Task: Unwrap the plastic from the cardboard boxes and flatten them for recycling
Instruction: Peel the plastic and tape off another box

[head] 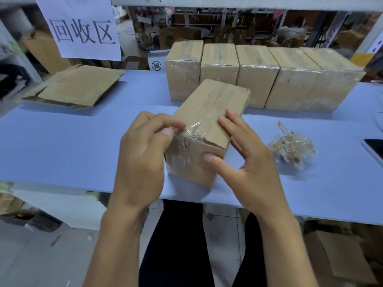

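Box in hand: a plastic-wrapped cardboard box [207, 129] stands on the near middle of the blue counter [62, 141], angled with 1 corner toward the person.
Left hand: the left hand [143, 154] has curled fingers and thumb pinching a loose edge of the clear plastic film [191, 132] at the near top corner of the box.
Right hand: the right hand [246, 158] is spread, fingers lying flat on the top face and thumb pressed against the near side, steadying the box.
Step in hand: judged from the lifted film, this is the start of peeling the wrap off this box.
How to do it well: keep the right hand pressing down so the box does not slide or tip; pull the pinched edge low and steadily along the top, so the film comes off in 1 sheet instead of tearing into strips. The film looks thin and clingy, so a fresh pinch closer to the box may help if it stretches.
Waiting boxes: a row of 5 wrapped boxes [257, 73] stands side by side at the far side of the counter, right of centre.
Done so far: flattened cardboard [78, 88] lies at the far left, below a paper sign [80, 27]; a crumpled wad of plastic [292, 148] lies to the right of the box, apart from it.
Risk: a sharp tug could jerk the box toward the near edge.
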